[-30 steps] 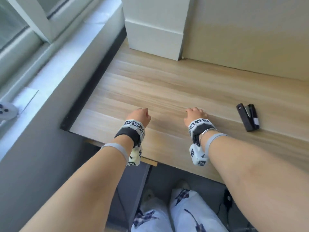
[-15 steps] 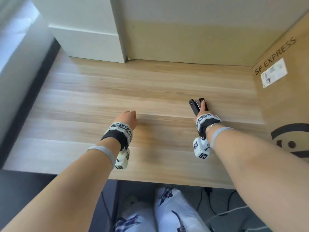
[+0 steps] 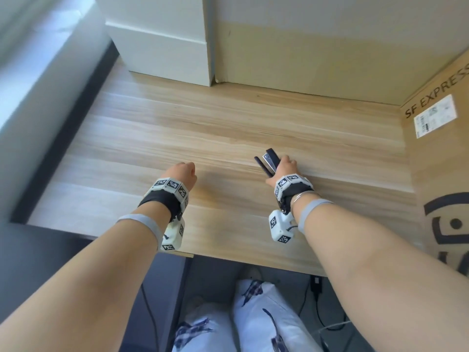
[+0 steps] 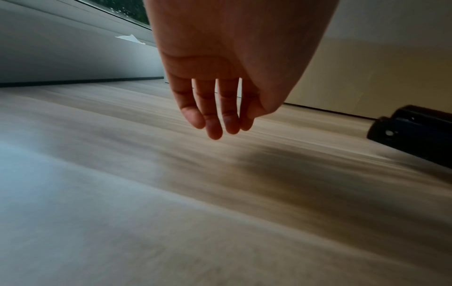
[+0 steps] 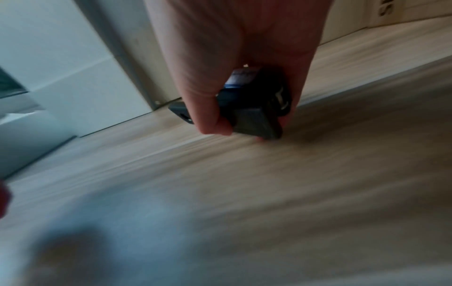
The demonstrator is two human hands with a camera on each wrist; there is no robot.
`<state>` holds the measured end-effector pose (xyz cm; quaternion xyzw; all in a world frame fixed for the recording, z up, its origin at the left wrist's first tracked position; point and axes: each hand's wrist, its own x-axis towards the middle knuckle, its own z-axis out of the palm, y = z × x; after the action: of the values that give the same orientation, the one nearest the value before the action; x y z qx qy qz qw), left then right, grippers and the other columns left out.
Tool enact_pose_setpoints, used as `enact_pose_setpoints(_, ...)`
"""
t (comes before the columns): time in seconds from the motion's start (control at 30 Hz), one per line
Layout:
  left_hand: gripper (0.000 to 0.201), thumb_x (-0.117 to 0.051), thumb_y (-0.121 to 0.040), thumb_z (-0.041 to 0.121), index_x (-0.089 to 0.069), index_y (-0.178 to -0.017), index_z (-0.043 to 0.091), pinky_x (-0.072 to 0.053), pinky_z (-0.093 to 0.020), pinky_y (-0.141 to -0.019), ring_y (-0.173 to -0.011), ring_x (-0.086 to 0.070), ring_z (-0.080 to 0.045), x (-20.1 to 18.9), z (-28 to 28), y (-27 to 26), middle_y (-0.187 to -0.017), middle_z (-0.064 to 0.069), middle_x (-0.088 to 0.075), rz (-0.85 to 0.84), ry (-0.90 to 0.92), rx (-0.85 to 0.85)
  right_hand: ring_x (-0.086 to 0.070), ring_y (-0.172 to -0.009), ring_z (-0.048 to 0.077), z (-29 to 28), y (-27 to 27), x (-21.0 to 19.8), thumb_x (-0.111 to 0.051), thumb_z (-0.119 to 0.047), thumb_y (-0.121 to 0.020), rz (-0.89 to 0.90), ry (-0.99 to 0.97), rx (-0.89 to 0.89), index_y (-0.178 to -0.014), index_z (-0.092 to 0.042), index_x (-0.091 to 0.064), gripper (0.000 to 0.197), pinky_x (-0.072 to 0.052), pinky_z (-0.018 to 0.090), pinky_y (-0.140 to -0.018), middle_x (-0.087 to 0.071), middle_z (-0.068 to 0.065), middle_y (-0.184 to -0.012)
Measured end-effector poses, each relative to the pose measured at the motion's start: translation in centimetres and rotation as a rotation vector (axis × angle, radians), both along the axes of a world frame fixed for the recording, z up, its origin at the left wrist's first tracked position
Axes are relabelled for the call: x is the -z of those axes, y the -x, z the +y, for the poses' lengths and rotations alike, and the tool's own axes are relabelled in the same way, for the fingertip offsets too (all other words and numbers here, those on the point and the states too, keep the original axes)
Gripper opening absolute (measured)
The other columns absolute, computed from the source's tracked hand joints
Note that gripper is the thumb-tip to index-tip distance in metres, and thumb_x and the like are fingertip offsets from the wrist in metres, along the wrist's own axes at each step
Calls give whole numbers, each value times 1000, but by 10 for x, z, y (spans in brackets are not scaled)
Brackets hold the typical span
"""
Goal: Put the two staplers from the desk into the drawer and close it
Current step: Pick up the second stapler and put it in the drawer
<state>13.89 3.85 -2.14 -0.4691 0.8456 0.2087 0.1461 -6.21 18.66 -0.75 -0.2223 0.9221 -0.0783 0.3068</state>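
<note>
The right hand (image 3: pixel 285 168) has its thumb and fingers curled round a black stapler (image 3: pixel 269 162), pinching it at the near end; the right wrist view shows the stapler (image 5: pixel 254 104) clamped between thumb and fingers, its lower corner at or just above the desk (image 3: pixel 203 128), though blur hides whether it has cleared the wood. In the head view the stapler sits at about 2 o'clock from the desk's middle, its nose pointing toward 11 o'clock. The left hand (image 3: pixel 183 174) hangs at about 9 o'clock from the stapler, well apart from it, fingers (image 4: pixel 212 120) loosely drooping and holding nothing, clear of the desk. So the step in hand looks like the pick-up of the first stapler. No second stapler and no drawer show in any view, so I cannot tell whether the drawer is open. The next move probably calls for lifting the stapler clear, carrying it toward 6 o'clock past the desk's near edge to wherever the drawer lies, and perhaps using the free left hand to pull that drawer out; the other stapler has to be found afterwards. A box (image 3: pixel 441 153) stands at 3 o'clock
</note>
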Motion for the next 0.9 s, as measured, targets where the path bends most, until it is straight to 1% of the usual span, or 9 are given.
enact_pose_setpoints(0.1,27,-40,-90,9,-59,-108,3,-49,-38,-83,-100,-60,-34,-3,-3,-33,-114,-18,-61,-4,6,-24,-57,-113,34,-22,-50,-3,-76,-19,-77,-81,96,-114,-129,-4,-34,68,-46,35,-86,-52,18,-128)
enact_pose_setpoints(0.17,28,-40,-90,9,-59,-109,3,-49,-37,-81,-101,-60,-34,-6,-6,-64,-114,-19,-63,-7,-5,-56,-60,-109,34,-37,-91,-8,-77,-30,-77,-133,125,-205,-128,-4,-34,72,-43,32,-78,-58,16,-123)
enact_pose_setpoints(0.3,29,-39,-92,11,-59,-112,7,-46,-34,-74,-97,-62,-33,-17,-13,-129,-111,-18,-66,-40,38,-136,-61,-109,33,-62,-168,-11,-80,-46,-70,-206,139,-392,-131,-8,-34,86,-48,36,-85,-60,15,-124)
enact_pose_setpoints(0.47,28,-38,-90,12,-59,-108,9,-43,-31,-71,-86,-59,-32,-14,-14,-220,-109,-19,-66,-58,18,-278,-60,-110,29,-79,-257,-11,-83,-40,-69,-340,184,-563,-129,-8,-36,83,-43,31,-84,-61,12,-121)
enact_pose_setpoints(0.57,27,-38,-89,13,-59,-105,9,-41,-30,-68,-78,-52,-29,-6,-8,-271,-107,-18,-66,-77,8,-344,-61,-95,28,-84,-302,-4,-80,-34,-74,-406,155,-686,-126,-6,-37,73,-40,27,-75,-61,7,-97)
enact_pose_setpoints(0.63,27,-37,-89,14,-59,-105,10,-41,-30,-68,-77,-51,-29,2,-1,-300,-107,-18,-65,-96,1,-381,-56,-85,24,-83,-329,3,-78,-30,-77,-445,131,-757,-128,-7,-35,71,-38,26,-73,-56,3,-91)
enact_pose_setpoints(0.77,25,-38,-90,15,-59,-104,12,-43,-31,-69,-79,-56,-31,25,14,-341,-107,-17,-66,-132,-54,-437,-56,-84,25,-74,-376,29,-71,-23,-84,-517,72,-811,-141,-12,-26,74,-39,26,-75,-62,9,-98)
enact_pose_setpoints(0.83,24,-38,-89,15,-58,-101,13,-43,-30,-68,-77,-54,-30,43,20,-355,-105,-16,-66,-144,-88,-456,-61,-96,31,-69,-393,53,-64,-29,-89,-536,9,-788,-140,-14,-27,65,-41,30,-79,-63,15,-116)
enact_pose_setpoints(0.9,24,-37,-88,14,-58,-100,13,-43,-30,-67,-77,-54,-30,62,27,-365,-105,-16,-67,-160,-117,-463,-60,-110,35,-63,-406,78,-52,-34,-94,-527,-77,-712,-140,-14,-27,56,-42,35,-84,-59,18,-126)
